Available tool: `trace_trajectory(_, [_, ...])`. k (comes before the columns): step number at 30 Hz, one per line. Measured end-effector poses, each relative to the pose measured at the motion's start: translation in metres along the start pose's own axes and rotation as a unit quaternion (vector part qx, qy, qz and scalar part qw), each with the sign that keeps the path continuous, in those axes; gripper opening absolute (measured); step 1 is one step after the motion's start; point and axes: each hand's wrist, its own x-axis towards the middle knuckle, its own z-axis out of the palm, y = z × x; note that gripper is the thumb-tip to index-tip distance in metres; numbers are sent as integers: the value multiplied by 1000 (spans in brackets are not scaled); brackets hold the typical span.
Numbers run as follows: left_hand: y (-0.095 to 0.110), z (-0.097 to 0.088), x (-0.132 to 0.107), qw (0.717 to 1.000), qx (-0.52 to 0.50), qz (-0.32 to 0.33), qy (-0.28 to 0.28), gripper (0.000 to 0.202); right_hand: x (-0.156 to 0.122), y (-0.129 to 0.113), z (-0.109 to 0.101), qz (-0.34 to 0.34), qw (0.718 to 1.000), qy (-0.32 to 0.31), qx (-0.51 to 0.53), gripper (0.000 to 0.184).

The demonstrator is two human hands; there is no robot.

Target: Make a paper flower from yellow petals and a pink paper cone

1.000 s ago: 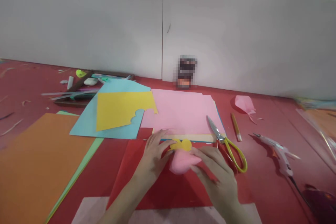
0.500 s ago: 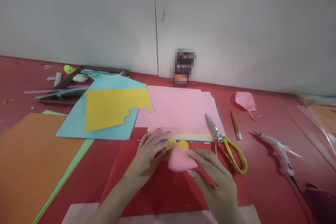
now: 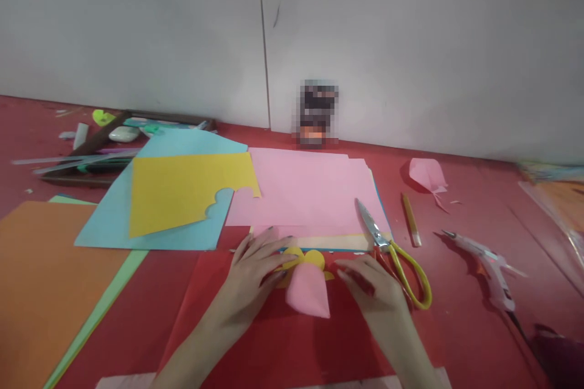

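A yellow paper flower cutout [image 3: 314, 260] with rounded petals lies low over the red sheet [image 3: 292, 346]. On its front is a curved pink paper petal [image 3: 308, 292], its pointed end towards me. My left hand [image 3: 255, 264] pinches the flower's left side between thumb and index finger, the other fingers stretched forward. Just right of the flower, my right hand [image 3: 371, 285] is off the pink petal, with thumb and fingers apart and nothing between them. Yellow-handled scissors [image 3: 396, 261] lie beyond the right hand, blades pointing away.
At right lie a glue gun [image 3: 488, 267], a pencil-like stick [image 3: 410, 219] and another pink petal piece [image 3: 427, 175]. Pink sheets [image 3: 301, 188], a cut yellow sheet [image 3: 182, 194] on blue paper [image 3: 104, 225], and orange paper [image 3: 55, 267] spread behind and left. A dark tray [image 3: 68, 176] holds stationery.
My right hand has let go of the pink petal and moved slightly right. The petal now rests against the yellow flower, its point turned towards me. My left hand stays at the flower.
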Motion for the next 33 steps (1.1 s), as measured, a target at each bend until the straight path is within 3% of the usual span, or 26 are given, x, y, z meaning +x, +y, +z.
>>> trace_trajectory(10, [-6, 0, 1, 999, -20, -4, 25, 28, -6, 4, 14, -28, 997, -62, -32, 9])
trace_trajectory(18, [-10, 5, -1, 998, -15, 11, 53, 32, -8, 5, 18, -55, 996, -65, -24, 9])
trace_trajectory(27, [-5, 2, 0, 999, -22, 2, 46, 34, -10, 2, 16, -32, 998, -42, -19, 10])
trace_trajectory(30, [-3, -1, -3, 999, -30, -4, 28, 31, -7, -5, 9, 11, 999, -32, 10, 13])
trace_trajectory(33, [-3, -6, -7, 999, -53, -2, -5, 31, -5, -13, 3, 57, 995, -71, 44, 18])
